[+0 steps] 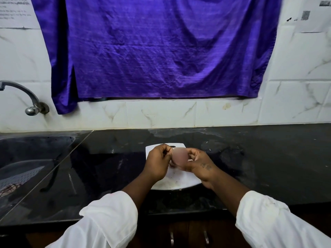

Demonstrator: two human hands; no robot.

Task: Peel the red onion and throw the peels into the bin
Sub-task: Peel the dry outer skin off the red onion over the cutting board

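The red onion (179, 156) shows as a blurred pinkish round shape held above a white chopping board (176, 183) on the black counter. My right hand (198, 163) grips it from the right, fingers curled round it. On the onion's left side, my left hand (158, 162) has its fingers curled and pinched at the top of the onion; whether a strip of peel is between them is hard to tell. Small bits of peel lie on the board beneath. No bin is in view.
A steel sink (26, 158) with a strainer lies at the left, with a tap (23, 97) on the tiled wall above it. A purple cloth (152, 51) hangs over the wall behind. The black counter (268, 158) extends right. Cabinet handles (189, 238) sit below.
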